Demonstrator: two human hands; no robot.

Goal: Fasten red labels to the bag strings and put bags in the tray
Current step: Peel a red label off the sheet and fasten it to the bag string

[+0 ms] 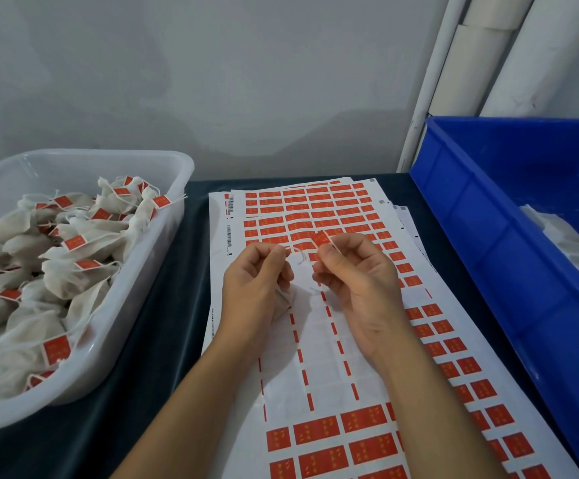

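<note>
Label: I hold one red label [321,238] between the thumb and first finger of my right hand [353,281], just above the middle of the label sheets [315,340]. It is thin paper with glue, very light, and I think it will stick to my skin or fold on itself if I press the wrong side. I judge it best to take it only by the edge.
String: the white string [298,254] runs between my two hands, touching the label. It is soft and limp, so I think it must be kept a little tight.
Bag: my left hand [257,285] is curled around a small white bag [282,299], mostly hidden under my fingers, and pinches its string. It looks light and soft; a gentle hold seems enough.
Sheets: they lie flat on the dark table [149,340] under both hands, many labels already gone from the middle.
Tray: the clear tray [163,257], left of the sheets, holds many labelled bags [73,271].
Blue crate: the blue crate [488,236] stands right of the sheets, with white bags, I think, partly visible inside.
</note>
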